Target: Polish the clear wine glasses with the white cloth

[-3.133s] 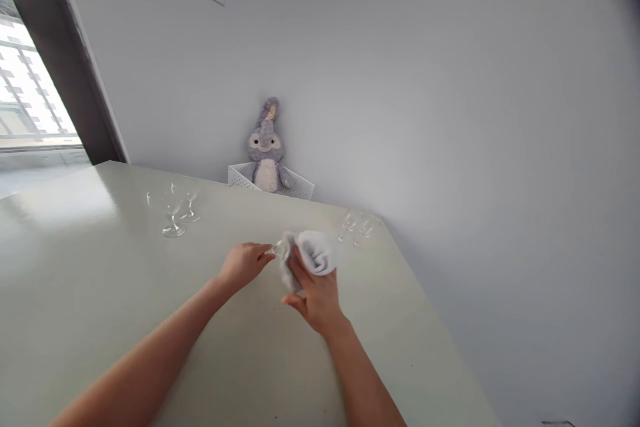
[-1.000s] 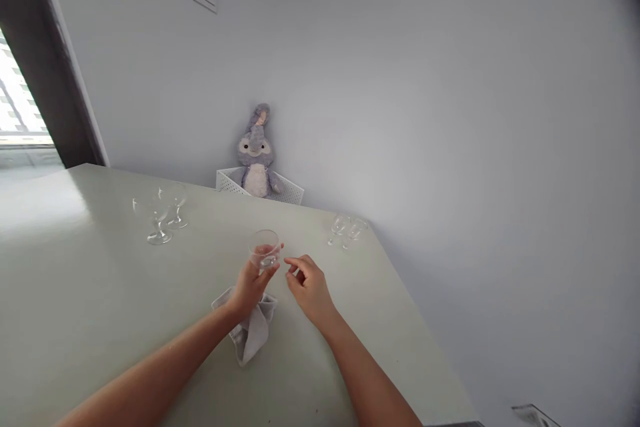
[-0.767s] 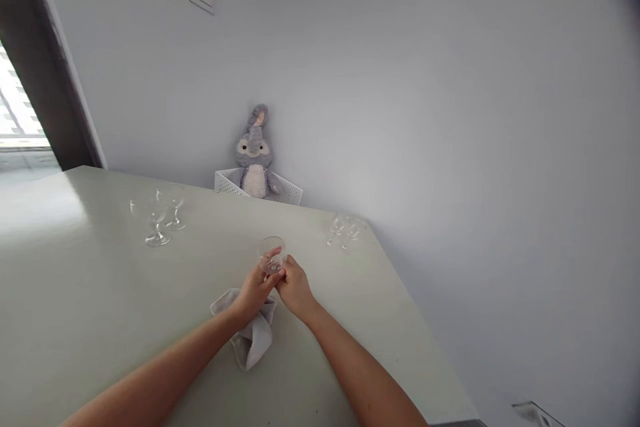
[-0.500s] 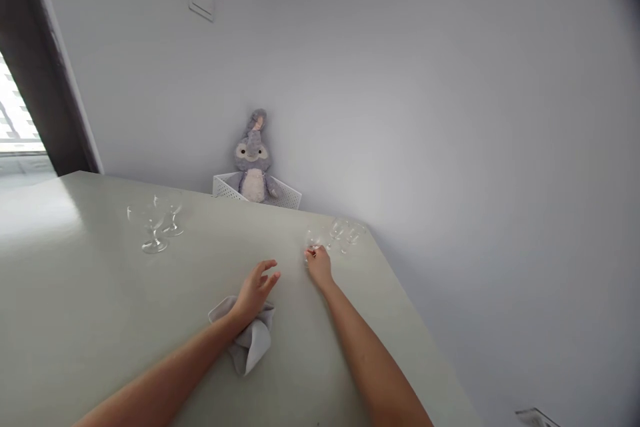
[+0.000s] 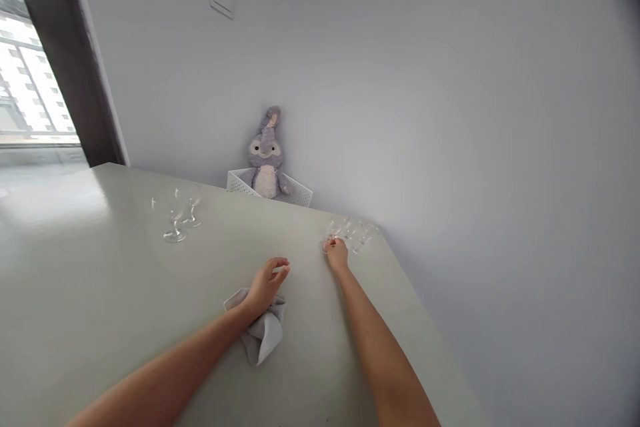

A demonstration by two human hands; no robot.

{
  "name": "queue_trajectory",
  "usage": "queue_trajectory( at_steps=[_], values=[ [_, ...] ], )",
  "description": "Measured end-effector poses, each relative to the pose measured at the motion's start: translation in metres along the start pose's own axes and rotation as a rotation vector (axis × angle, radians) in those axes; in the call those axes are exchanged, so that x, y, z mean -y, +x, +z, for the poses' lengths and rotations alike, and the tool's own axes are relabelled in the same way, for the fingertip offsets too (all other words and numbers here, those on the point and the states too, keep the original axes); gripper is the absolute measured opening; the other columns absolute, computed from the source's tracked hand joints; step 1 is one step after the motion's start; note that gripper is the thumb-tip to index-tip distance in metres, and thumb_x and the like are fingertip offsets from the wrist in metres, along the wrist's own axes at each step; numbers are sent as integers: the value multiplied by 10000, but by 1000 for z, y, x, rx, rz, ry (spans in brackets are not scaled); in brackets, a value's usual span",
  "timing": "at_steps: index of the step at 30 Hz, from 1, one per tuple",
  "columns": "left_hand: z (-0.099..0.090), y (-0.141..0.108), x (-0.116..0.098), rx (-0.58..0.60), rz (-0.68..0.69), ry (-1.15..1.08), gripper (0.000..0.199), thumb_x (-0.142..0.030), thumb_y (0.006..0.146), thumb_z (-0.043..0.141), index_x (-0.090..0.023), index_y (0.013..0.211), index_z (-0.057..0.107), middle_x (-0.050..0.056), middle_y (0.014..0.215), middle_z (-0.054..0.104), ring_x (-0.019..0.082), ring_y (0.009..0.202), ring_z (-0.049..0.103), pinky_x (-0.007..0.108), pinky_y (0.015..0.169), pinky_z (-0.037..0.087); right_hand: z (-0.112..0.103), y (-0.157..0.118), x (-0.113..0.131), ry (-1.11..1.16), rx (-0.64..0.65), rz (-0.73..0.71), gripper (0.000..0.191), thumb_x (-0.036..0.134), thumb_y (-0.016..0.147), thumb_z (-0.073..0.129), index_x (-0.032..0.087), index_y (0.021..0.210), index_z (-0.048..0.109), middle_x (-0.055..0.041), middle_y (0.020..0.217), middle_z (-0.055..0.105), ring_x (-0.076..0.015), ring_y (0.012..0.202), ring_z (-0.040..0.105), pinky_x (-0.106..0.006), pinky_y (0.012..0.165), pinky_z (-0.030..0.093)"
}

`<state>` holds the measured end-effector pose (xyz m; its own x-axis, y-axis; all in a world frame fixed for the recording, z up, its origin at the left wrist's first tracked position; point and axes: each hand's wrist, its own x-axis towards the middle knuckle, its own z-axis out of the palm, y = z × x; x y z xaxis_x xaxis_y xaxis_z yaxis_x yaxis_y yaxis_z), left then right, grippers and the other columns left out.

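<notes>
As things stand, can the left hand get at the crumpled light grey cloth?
Probably yes: the left hand is open and empty, and nothing but that hand and its forearm hides part of the cloth.

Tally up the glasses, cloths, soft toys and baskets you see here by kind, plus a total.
Glasses: 5 (2 at left, 3 at right, one of these in the right hand)
Cloth: 1
Soft toy: 1
Basket: 1
Total: 8
</notes>
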<state>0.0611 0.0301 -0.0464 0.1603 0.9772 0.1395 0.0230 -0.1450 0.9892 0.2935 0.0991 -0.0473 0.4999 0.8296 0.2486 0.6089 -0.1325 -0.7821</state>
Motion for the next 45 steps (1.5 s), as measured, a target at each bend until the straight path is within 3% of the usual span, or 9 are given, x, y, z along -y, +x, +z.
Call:
queue_trajectory(
  at_steps=[4,8,14,18,24,29,32,39,45],
  values=[
    [-2,-1,-9,-137,-9,-18,196,-338,758,504,-201,873,585,48,925,599,181,887,540,308,776,419,-18,-40,15,44,33,-32,276,281,699,442,147,901,575,-60,781,597,-179,676,549,-271,629,405],
    [-16,11,-20,-450,107,-103,158,-288,761,492,-199,883,536,33,897,569,147,826,531,267,720,411,-30,-104,50,103,246,-162,210,347,756,454,185,748,587,9,647,578,-137,595,526,-233,584,401],
    [-70,42,-28,-1001,286,-169,166,-167,728,494,-192,893,488,-2,852,502,100,777,485,226,713,384,-26,-183,102,-212,580,-628,355,469,769,503,211,1002,573,-53,909,574,-189,836,529,-282,702,410],
    [-104,49,-25,-1186,228,-293,248,-141,711,527,-216,937,457,-41,812,453,59,701,466,179,687,380,-10,-186,97,-432,573,-604,397,425,688,615,223,1027,575,-74,922,547,-220,793,545,-304,641,422],
    [-141,57,-22,-1014,-66,-833,262,-341,853,330,-277,1107,308,-18,751,528,84,578,549,229,612,466,-6,-159,64,-16,593,-431,173,223,709,559,234,865,633,-21,815,575,-175,746,556,-278,685,408],
    [-169,72,-17,-792,-160,-1193,413,-543,838,170,-289,1156,240,102,955,564,162,795,623,309,642,511,-12,-142,54,426,671,-87,130,287,711,540,184,775,587,10,694,572,-148,641,516,-239,581,391],
    [-182,81,-13,-743,-131,-1286,430,-599,815,178,-295,1096,294,136,1072,516,198,910,604,339,652,519,-14,-134,52,567,631,-15,165,325,712,546,180,785,569,19,676,552,-133,612,489,-229,566,376],
    [-198,91,-12,-759,-116,-1357,371,-491,871,196,-184,784,386,127,976,549,173,897,606,309,666,539,-20,-125,46,441,550,-55,203,383,728,524,181,708,534,43,598,479,-112,543,421,-214,511,323],
    [-179,75,-25,-775,-184,-1329,290,-388,890,242,-178,733,367,109,938,556,169,885,611,264,617,555,-33,-115,47,371,439,-81,256,419,750,506,192,639,461,50,565,427,-105,518,379,-207,477,296]
  ],
)
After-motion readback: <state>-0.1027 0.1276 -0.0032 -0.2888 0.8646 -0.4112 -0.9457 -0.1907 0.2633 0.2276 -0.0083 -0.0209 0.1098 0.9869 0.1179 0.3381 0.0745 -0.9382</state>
